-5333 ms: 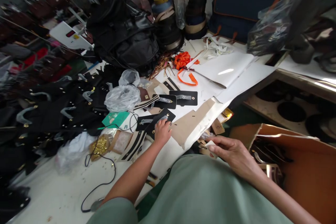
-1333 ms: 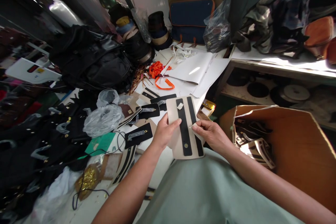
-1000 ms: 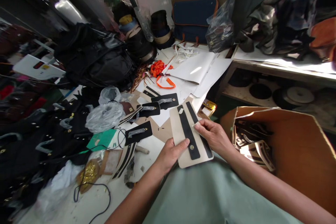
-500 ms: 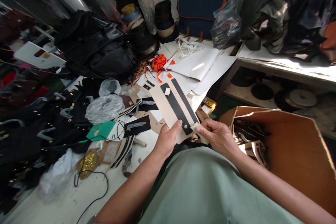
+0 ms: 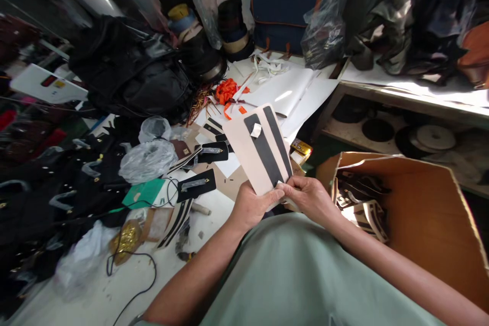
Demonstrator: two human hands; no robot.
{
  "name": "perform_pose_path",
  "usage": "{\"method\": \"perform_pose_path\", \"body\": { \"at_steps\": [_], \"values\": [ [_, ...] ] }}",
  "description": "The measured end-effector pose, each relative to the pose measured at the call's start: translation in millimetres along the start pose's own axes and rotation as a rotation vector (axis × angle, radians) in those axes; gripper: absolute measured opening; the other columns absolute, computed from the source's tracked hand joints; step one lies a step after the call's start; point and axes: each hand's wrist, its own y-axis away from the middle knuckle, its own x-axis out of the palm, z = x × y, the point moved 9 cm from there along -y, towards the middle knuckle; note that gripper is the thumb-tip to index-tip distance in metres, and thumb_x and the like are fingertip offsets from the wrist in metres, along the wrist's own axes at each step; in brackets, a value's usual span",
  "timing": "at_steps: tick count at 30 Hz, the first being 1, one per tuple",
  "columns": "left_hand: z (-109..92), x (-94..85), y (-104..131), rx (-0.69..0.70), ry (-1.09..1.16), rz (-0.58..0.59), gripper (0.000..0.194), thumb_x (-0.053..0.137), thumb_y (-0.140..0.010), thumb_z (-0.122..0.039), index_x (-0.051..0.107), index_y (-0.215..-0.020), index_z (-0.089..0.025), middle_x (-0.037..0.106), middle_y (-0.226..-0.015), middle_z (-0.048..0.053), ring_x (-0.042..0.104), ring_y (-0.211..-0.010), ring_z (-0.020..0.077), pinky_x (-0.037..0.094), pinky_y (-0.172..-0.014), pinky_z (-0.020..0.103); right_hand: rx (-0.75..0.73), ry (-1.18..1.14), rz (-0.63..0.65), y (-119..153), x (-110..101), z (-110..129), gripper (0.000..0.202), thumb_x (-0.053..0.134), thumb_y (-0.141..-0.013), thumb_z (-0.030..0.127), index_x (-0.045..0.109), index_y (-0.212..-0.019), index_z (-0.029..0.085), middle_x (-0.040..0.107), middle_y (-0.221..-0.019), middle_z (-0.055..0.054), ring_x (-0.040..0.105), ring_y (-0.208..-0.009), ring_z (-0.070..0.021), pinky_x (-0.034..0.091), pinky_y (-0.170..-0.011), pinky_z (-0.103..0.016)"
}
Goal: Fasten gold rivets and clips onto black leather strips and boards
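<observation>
Both hands grip a flat beige panel with two black stripes [image 5: 244, 147], tilted up above my lap. My left hand [image 5: 254, 204] pinches its lower edge, thumb on the front. Close beside it, my right hand [image 5: 307, 196] is closed on the lower right corner, thumb and fingers pressed together over the stripe's end. A small white scrap [image 5: 255, 130] sits on the upper part of one stripe. The metal stud low on that stripe is hidden behind my thumbs. Left of the panel, black pieces with plastic-wrapped handles [image 5: 196, 184] lie on the table.
A cardboard box [image 5: 428, 204] holding striped pieces stands at my right. On the table [image 5: 153, 300] are a bag of gold-coloured fittings [image 5: 128, 239], clear plastic bags [image 5: 148, 160], a green card [image 5: 141, 193] and a black cord [image 5: 147, 290]. A navy bag [image 5: 284, 15] stands behind.
My two hands have come together at the panel's lower edge, thumbs now covering the stud. The panel has turned slightly more upright, and the view has shifted a little.
</observation>
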Motion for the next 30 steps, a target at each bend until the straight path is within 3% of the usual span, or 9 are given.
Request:
{"method": "perform_pose_path", "body": {
  "at_steps": [3,6,14,17,22,24,26,28,30],
  "values": [
    [2.2,-6.7,-4.3,0.013,-0.022,-0.069,0.036,0.084,-0.076,-0.031,0.078,-0.109,-0.016,0.081,-0.107,0.008,0.075,-0.100,0.0262,0.060,-0.091,0.036,0.017,0.009,0.070,2.4,-0.8,3.7,0.054,0.055,-0.094,0.066,0.065,-0.073,0.017,0.054,-0.065,0.000,0.045,-0.060,-0.0137,0.032,-0.055,-0.027],
    [6.9,-10.5,-8.8,0.008,0.016,-0.120,0.036,0.083,-0.076,-0.029,0.078,-0.109,-0.015,0.080,-0.107,0.008,0.076,-0.098,0.0263,0.061,-0.088,0.035,-0.018,0.075,0.134,4.8,2.0,8.6,0.045,0.062,-0.092,0.061,0.063,-0.076,0.018,0.051,-0.066,0.003,0.042,-0.061,-0.0127,0.031,-0.055,-0.026],
    [16.3,-1.4,-11.1,0.042,-0.070,-0.275,0.027,0.082,-0.077,-0.032,0.079,-0.094,-0.012,0.082,-0.095,0.010,0.077,-0.088,0.0252,0.062,-0.079,0.032,-0.184,0.383,0.026,4.0,0.8,17.9,0.041,0.055,-0.096,0.041,0.040,-0.064,0.021,0.043,-0.062,0.003,0.038,-0.060,-0.0125,0.026,-0.058,-0.028],
    [32.7,8.7,-27.9,0.007,0.010,-0.279,0.029,0.084,-0.074,-0.032,0.079,-0.094,-0.012,0.082,-0.094,0.011,0.077,-0.087,0.0260,0.062,-0.078,0.033,-0.201,0.380,0.031,15.0,0.5,21.9,0.039,0.055,-0.096,0.038,0.043,-0.064,0.021,0.045,-0.062,0.003,0.040,-0.059,-0.0126,0.028,-0.059,-0.028],
    [44.5,1.8,-78.8,-0.049,0.251,-0.393,0.041,0.088,-0.064,-0.027,0.076,-0.099,-0.011,0.081,-0.096,0.013,0.077,-0.095,0.0279,0.061,-0.087,0.038,-0.235,0.275,0.279,47.0,15.5,25.3,0.032,0.056,-0.099,0.038,0.055,-0.072,0.020,0.057,-0.072,0.001,0.050,-0.066,-0.0133,0.036,-0.064,-0.026],
    [36.0,18.2,-96.6,-0.035,0.266,-0.294,0.044,0.088,-0.063,-0.028,0.075,-0.102,-0.011,0.081,-0.099,0.013,0.077,-0.095,0.0281,0.061,-0.089,0.041,-0.141,0.258,0.233,47.0,2.4,7.8,0.032,0.056,-0.099,0.040,0.059,-0.074,0.020,0.057,-0.072,0.001,0.051,-0.067,-0.0139,0.037,-0.064,-0.026],
    [25.1,52.0,-103.5,-0.031,0.238,-0.152,0.043,0.088,-0.064,-0.028,0.076,-0.102,-0.012,0.081,-0.100,0.013,0.077,-0.093,0.0286,0.061,-0.088,0.042,-0.043,0.181,0.187,43.1,-12.5,-16.4,0.030,0.056,-0.098,0.044,0.065,-0.082,0.020,0.061,-0.077,0.000,0.054,-0.072,-0.0156,0.039,-0.066,-0.026],
    [12.1,104.9,-100.0,-0.021,0.140,0.075,0.039,0.088,-0.066,-0.030,0.077,-0.100,-0.012,0.081,-0.099,0.012,0.076,-0.090,0.0285,0.062,-0.084,0.041,0.023,0.074,0.183,39.5,-21.1,-39.1,0.030,0.057,-0.097,0.047,0.070,-0.093,0.020,0.066,-0.084,-0.001,0.057,-0.077,-0.0174,0.041,-0.071,-0.027],
    [-3.4,169.9,-86.8,0.042,0.006,0.421,0.043,0.087,-0.071,-0.035,0.076,-0.106,-0.014,0.080,-0.102,0.012,0.076,-0.091,0.0276,0.062,-0.083,0.038,0.058,-0.009,0.153,37.0,-28.4,-55.0,0.036,0.057,-0.095,0.052,0.071,-0.089,0.019,0.065,-0.078,0.000,0.056,-0.073,-0.0177,0.042,-0.070,-0.029]
  ]
}}
